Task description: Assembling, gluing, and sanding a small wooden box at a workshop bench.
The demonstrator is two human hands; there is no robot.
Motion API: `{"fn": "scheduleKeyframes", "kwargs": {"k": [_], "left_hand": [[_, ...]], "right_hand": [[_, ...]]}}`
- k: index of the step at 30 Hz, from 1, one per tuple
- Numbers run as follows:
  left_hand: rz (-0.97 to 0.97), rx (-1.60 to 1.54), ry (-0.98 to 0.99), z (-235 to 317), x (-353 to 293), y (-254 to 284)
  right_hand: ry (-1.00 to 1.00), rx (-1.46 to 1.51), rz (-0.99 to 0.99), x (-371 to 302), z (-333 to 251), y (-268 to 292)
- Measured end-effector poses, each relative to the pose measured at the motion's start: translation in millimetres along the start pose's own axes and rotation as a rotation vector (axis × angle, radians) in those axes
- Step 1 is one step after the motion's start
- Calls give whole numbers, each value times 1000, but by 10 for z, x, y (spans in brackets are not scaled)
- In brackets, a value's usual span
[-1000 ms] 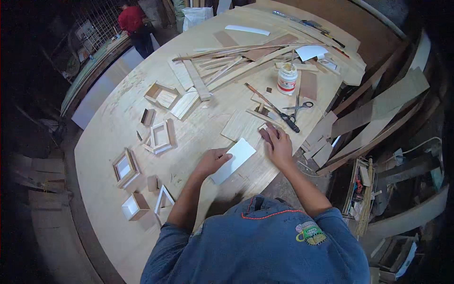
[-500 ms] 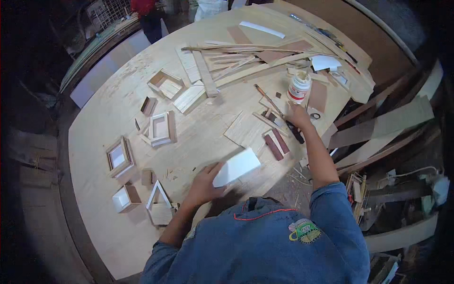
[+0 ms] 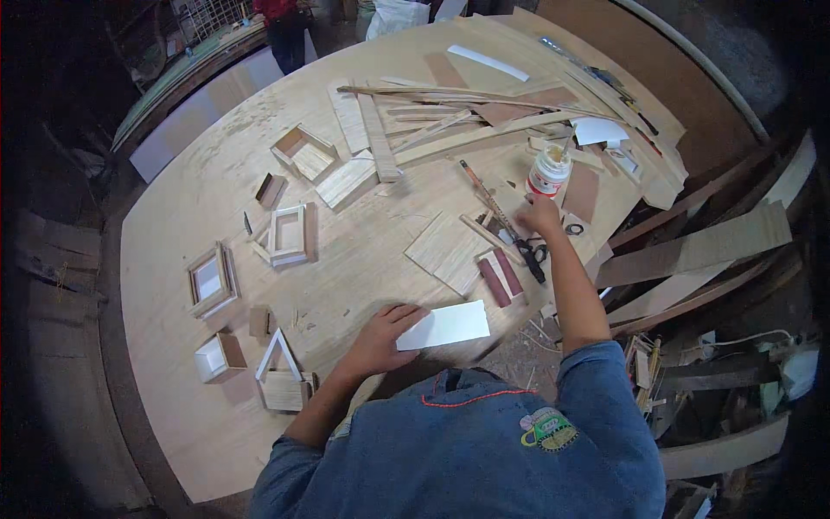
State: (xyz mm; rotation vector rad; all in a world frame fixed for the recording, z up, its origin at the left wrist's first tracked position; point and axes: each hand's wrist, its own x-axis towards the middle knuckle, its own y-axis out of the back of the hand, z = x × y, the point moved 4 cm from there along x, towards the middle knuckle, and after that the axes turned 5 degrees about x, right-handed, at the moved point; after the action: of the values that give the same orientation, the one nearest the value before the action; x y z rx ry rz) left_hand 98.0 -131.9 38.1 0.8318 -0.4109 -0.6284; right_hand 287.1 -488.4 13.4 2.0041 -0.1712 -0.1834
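Note:
My left hand [image 3: 383, 340] grips the left end of a white rectangular card [image 3: 445, 325] at the table's near edge, fingers over its top. My right hand [image 3: 540, 216] is low over the table just below a white jar with a red-marked label [image 3: 550, 171]. Its fingers are curled together; whatever they pinch is hidden. A brush or stick stands in the jar's open mouth. Left of this hand lies a flat marked strip, like a ruler [image 3: 486, 195], and below it black-handled scissors [image 3: 533, 253]. Two dark red strips flanking a pale one [image 3: 500, 277] lie nearer me.
Small wooden frames [image 3: 289, 233] and an open box [image 3: 304, 151] stand on the left half of the table [image 3: 173, 415]. A triangular piece [image 3: 278, 355] sits left of my left arm. Thin wood strips [image 3: 432, 121] are heaped at the back. Boards [image 3: 692, 246] lean beyond the right edge.
The white card has turned to lie more level, its right end swinging toward me. My right hand stays beside the jar, its fingers now more curled. The view has shifted slightly.

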Motion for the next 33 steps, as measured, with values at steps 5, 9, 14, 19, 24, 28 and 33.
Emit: {"fn": "scheduleKeyframes", "kwargs": {"k": [5,9,14,19,24,28,33], "left_hand": [[81,95,45,-3,-75,15],[145,49,184,-171,-170,-88],[241,-163,215,-346,-289,-203],[237,-102,232,-388,-286,-275],[280,-230,335,-365,-278,-289],[374,-301,305,-371,-289,-281],[344,-114,267,-379,-262,-295]], "right_hand": [[-21,196,175,-70,137,64],[213,629,320,-204,192,107],[299,846,-234,-917,-751,203],[597,559,-479,-1332,-1317,94],[610,353,-549,-1397,-1380,-66],[657,241,-500,-1470,-1432,-86],[677,203,-402,-1456,-1338,-114]]}}
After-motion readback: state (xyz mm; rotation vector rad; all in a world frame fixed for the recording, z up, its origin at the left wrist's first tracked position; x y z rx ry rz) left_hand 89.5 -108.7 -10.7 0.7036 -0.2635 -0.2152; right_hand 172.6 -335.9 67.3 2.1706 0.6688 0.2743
